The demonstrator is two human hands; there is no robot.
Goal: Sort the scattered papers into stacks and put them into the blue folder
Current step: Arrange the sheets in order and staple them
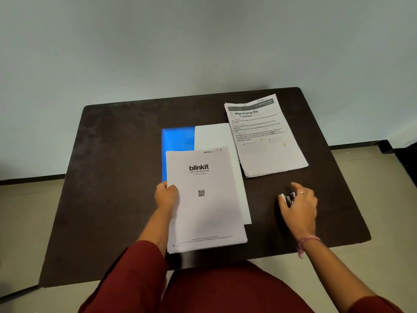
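Left hand (pixel 166 195) pinching the left edge of a neat stack of white printed sheets headed "blinkit" (pixel 206 199), thumb on top and fingers beneath; the stack sits at the near middle of the dark brown bench (pixel 112 177), its near end overhanging the bench edge; right hand (pixel 297 203) to the right, fingers curled around a small dark and silver object (pixel 287 197), possibly a binder clip, though blur prevents certainty. Beneath and beyond the blinkit stack lies the blue plastic folder (pixel 178 138), partly covered by a plain white sheet (pixel 214 136); a second stack of white printed pages titled "Wipe Drying Mat" (pixel 266 136) rests at the far right, slightly fanned and angled, its left edge overlapping the plain sheet.

Handling, as judged: the papers are light and limp, and loose sheets will slide apart readily; a stack is best squared first, then taken along a long edge with thumb above and fingers below, or supported from two sides; the folder looks smooth and flexible, likely slippery, so one hand should steady it while the other feeds a stack in.
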